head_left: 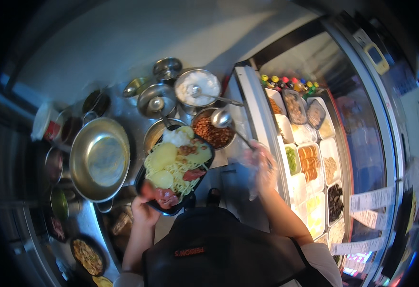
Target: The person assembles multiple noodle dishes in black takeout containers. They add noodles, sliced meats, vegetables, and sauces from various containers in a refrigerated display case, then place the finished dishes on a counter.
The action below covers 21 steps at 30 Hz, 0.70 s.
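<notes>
My left hand (145, 206) grips the near rim of a black bowl (201, 167) tilted toward me, filled with noodles, potato slices, meat and rice. My right hand (261, 165), in a clear plastic glove, holds the handle of a metal ladle (222, 118) whose scoop hovers over a steel pot of brown peanuts (214, 134). The bowl sits just left of the peanut pot, its far edge over another steel pot (153, 133).
A large empty steel pan (99, 158) lies to the left. Steel pots with white seasoning (197, 87) and lids stand behind. On the right, a glass-fronted chilled counter (266, 119) holds several white trays of toppings (310, 160) and sauce bottles (288, 83). Paper slips (369, 198) hang at far right.
</notes>
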Available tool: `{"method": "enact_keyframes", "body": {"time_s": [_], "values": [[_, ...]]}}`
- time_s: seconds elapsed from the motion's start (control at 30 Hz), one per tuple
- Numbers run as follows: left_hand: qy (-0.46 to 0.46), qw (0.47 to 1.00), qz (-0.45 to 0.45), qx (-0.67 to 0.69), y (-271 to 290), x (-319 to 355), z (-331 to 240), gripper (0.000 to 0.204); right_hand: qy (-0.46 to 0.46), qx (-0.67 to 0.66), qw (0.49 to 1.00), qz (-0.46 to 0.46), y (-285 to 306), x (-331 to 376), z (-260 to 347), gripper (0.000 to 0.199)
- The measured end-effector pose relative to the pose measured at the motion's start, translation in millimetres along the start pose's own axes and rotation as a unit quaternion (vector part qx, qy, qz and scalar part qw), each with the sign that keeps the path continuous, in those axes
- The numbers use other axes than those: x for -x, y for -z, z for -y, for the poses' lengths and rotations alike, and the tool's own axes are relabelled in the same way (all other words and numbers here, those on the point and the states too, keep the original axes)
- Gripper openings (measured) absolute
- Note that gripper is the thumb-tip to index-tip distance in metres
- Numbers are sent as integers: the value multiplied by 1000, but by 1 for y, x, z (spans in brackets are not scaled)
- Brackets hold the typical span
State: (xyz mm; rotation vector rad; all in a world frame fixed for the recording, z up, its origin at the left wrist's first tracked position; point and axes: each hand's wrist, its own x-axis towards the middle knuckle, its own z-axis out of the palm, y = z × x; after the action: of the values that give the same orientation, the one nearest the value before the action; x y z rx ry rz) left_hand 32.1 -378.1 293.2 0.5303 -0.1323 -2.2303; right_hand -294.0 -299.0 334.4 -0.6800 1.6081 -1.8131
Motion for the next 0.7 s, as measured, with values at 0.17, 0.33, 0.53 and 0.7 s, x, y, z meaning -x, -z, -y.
{"method": "enact_keyframes", "body": {"time_s": [0.17,0.33,0.53,0.7], "values": [[53,983,-14,-174,-70,-6,-13,34,-223,-207,951,64,12,-16,-77,34],[131,976,45,-169,-74,-18,-34,31,-280,-143,948,-40,18,49,-44,64],[299,902,162,-268,-141,-37,23,28,-194,-186,940,-212,99,167,-43,61],[402,839,251,-269,-219,22,108,18,-55,-194,926,-320,156,267,-19,48]]}}
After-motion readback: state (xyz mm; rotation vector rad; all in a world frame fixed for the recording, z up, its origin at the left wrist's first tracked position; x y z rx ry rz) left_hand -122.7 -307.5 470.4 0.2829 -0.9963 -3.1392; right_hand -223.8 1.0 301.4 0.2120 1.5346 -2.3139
